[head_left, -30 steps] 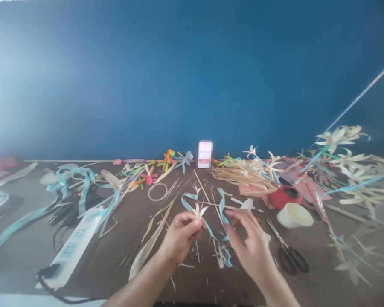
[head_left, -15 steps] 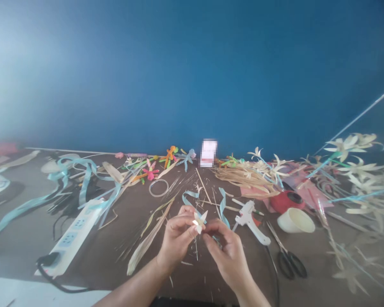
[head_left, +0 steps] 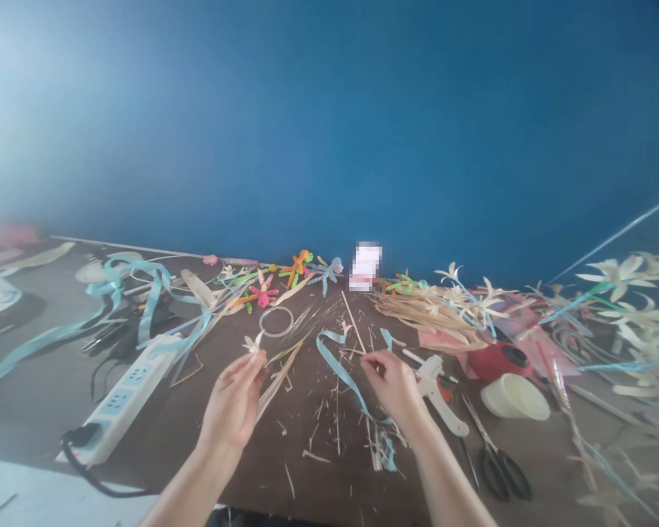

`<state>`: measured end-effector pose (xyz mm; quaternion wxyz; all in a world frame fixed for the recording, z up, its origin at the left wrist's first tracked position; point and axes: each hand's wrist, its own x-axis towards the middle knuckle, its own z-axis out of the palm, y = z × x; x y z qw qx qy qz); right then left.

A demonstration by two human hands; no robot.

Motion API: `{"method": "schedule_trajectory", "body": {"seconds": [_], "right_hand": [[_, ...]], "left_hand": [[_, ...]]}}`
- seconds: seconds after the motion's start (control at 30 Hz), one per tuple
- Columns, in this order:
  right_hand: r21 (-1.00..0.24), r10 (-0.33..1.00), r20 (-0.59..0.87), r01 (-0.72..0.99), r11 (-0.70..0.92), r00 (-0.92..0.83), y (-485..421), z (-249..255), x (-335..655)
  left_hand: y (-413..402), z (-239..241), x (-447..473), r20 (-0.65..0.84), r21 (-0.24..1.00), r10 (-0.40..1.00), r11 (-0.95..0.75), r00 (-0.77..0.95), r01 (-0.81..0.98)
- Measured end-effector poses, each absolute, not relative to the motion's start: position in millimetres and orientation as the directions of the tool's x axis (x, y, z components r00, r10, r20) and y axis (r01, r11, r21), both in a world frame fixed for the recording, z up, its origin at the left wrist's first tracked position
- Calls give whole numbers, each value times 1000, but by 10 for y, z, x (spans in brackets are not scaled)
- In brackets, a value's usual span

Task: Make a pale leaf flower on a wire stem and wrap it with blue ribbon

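My left hand [head_left: 231,402] is raised over the left-centre of the table, its fingertips pinched on a small cream-white flower [head_left: 252,345] with pointed petals. My right hand [head_left: 396,389] is apart from it, right of centre, with thumb and fingers closed together; whatever may be between them is hidden or too small to name. A light blue ribbon [head_left: 341,372] curls across the table just left of the right hand. Beside that hand, to its right, lies a white glue gun [head_left: 439,399]. Dry pale husk strips [head_left: 279,382] lie by my left fingers.
Black-handled scissors [head_left: 497,461], a cream cup [head_left: 515,397] on its side and a red roll [head_left: 497,360] lie right. Finished flowers [head_left: 618,277] fill the far right. A power strip [head_left: 121,402] stands left, and a clear ring [head_left: 276,322] lies beyond my left hand.
My hands were together at the flower and have moved apart. The left has carried the flower leftward; the right has let go of it and moved right, uncovering more ribbon and scraps.
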<state>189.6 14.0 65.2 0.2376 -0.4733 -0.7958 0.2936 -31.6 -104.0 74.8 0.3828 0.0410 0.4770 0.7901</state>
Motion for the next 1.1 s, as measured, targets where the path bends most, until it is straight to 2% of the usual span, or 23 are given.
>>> {"method": "schedule_trajectory", "body": {"seconds": [0.07,0.13,0.27,0.43,0.57,0.7,0.83,0.93,1.0,1.1], "right_hand": [[-581,893,39,717,385,-448,263,596,1700],[-531,897,6,759,378,-442,359,536,1543],[-481,916,-28,809,339,-400,480,401,1387],[-453,937,-79,849,271,-341,578,247,1288],[-503,943,-76,829,246,-325,609,207,1212],[-612,952,-31,759,222,-304,601,312,1241],[-737,960,23,644,205,-278,607,581,1421],[-860,974,85,478,178,-208,587,826,1590],[-901,972,153,379,210,-177,522,959,1663],[-887,947,249,345,308,-204,345,1060,1677]], "left_hand": [[-1038,727,-228,-329,785,674,-194,-662,-588],[-1021,707,-140,-322,791,728,-145,-606,-594],[-968,676,-60,-288,808,759,-134,-584,-573],[-876,659,-3,-333,812,767,-63,-549,-581],[-788,674,69,-352,795,784,-37,-511,-605],[-690,670,96,-346,798,819,0,-458,-603],[-554,648,140,-361,775,846,37,-393,-631],[-439,669,245,-354,750,867,38,-351,-661],[-373,711,342,-313,758,888,19,-338,-652],[-311,794,473,-236,775,910,-36,-341,-631]]}}
